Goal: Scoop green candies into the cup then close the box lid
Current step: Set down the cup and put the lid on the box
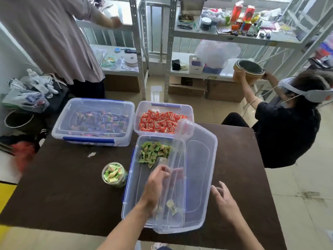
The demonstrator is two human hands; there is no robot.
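A clear plastic box (pixel 134 192) with blue latches stands at the table's front, holding green candies (pixel 155 153) at its far end and a few near its front. Its clear lid (pixel 198 168) is tilted over the box's right side, raised at the left edge. My left hand (pixel 158 179) grips the lid's raised left edge over the box. My right hand (pixel 224 199) is just right of the lid with fingers spread, holding nothing. A clear cup (pixel 113 175) full of green candies stands on the table to the left of the box.
A lidded box of purple candies (pixel 93 121) and an open box of orange candies (pixel 162 120) stand at the table's far side. One person stands at the far left, another sits at the right. Metal shelves line the back. A black bin (pixel 18 120) stands on the floor at the left.
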